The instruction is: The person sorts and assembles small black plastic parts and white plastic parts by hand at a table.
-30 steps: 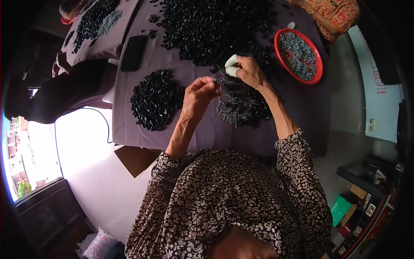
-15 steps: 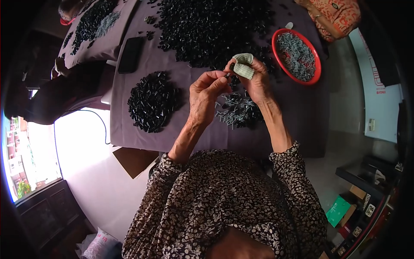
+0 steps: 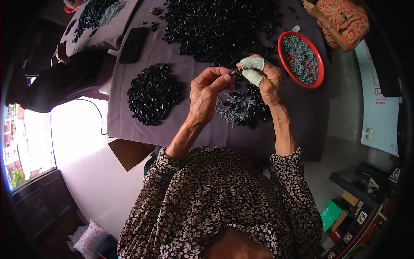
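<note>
My left hand [image 3: 205, 94] pinches a small black piece [image 3: 233, 73] between thumb and forefinger, above the table. My right hand [image 3: 271, 82] meets it from the right, its thumb and forefinger wearing pale green ribbed finger covers [image 3: 252, 64]. Those covered tips close on the other end of the black piece; exactly what lies between them is too small to make out. Under and beside my hands is a small heap of thin grey pins [image 3: 235, 110] mixed with black pieces. To the left lies a round pile of short black pieces [image 3: 153, 95].
A large black heap [image 3: 220, 28] spreads across the far side of the cloth-covered table [image 3: 189, 142]. A red bowl [image 3: 320, 64] of grey pins stands at right, near another person in a patterned orange top [image 3: 345, 21]. A dark phone [image 3: 133, 45] lies at far left.
My right hand has moved slightly right, and its covered fingers are less curled. The left hand keeps its pinch. The whole view has shifted a little.
</note>
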A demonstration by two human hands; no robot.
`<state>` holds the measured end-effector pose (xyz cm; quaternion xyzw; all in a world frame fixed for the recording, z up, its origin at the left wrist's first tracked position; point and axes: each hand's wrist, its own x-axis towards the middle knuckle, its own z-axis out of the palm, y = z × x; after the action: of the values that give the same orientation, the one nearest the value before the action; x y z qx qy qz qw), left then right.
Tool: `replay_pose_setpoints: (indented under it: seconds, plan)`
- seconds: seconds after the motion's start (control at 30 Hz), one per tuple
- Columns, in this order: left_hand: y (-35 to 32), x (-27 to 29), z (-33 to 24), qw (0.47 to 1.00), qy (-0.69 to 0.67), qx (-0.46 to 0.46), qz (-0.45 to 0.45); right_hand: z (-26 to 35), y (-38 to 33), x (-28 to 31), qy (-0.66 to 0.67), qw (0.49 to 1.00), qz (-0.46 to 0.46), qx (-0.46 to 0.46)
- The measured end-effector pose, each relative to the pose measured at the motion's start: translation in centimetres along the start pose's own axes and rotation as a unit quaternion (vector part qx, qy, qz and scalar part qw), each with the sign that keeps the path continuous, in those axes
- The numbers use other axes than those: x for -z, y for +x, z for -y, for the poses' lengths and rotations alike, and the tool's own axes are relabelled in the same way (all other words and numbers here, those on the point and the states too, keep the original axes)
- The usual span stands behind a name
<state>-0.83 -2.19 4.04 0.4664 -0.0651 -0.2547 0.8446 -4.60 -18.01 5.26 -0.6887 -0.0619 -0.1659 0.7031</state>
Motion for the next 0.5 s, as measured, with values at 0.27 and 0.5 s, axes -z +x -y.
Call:
replay_pose_setpoints:
  seconds: [0.27,0.5]
  plan:
    - [-0.2,0.1,0.0,0.999,0.026,-0.02,0.012,0.9,0.4,0.5,-0.115,0.991,0.073,-0.02]
    - [-0.4,0.1,-0.2,0.999,0.049,-0.016,0.004,2.3,1.5,0.2,-0.285,0.946,0.127,0.086]
